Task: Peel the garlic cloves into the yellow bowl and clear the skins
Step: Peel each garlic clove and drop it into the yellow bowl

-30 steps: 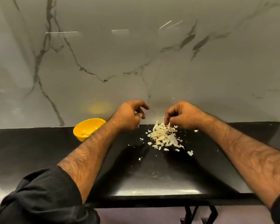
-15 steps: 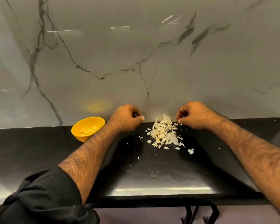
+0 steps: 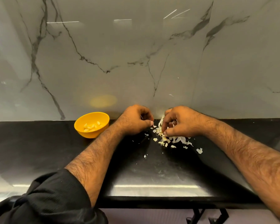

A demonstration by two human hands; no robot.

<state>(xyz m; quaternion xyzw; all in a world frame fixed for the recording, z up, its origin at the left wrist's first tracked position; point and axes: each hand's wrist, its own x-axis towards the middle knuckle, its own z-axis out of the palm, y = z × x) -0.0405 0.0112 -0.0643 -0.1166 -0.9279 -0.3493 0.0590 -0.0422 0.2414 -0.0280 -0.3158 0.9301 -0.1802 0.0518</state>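
Left hand (image 3: 136, 120) curled, contents unclear; right hand (image 3: 179, 122) pinching garlic skins (image 3: 176, 139) — yellow bowl (image 3: 91, 125) left.

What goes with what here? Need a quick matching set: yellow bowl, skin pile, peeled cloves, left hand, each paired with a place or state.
Things:
1. yellow bowl
2. skin pile
3. peeled cloves
4. left hand

Places or states:
A. inside the bowl
B. under and beside the right hand
C. on the black counter, by the marble wall
D. fingers curled, between bowl and pile

Pairs: 1-C, 2-B, 3-A, 4-D
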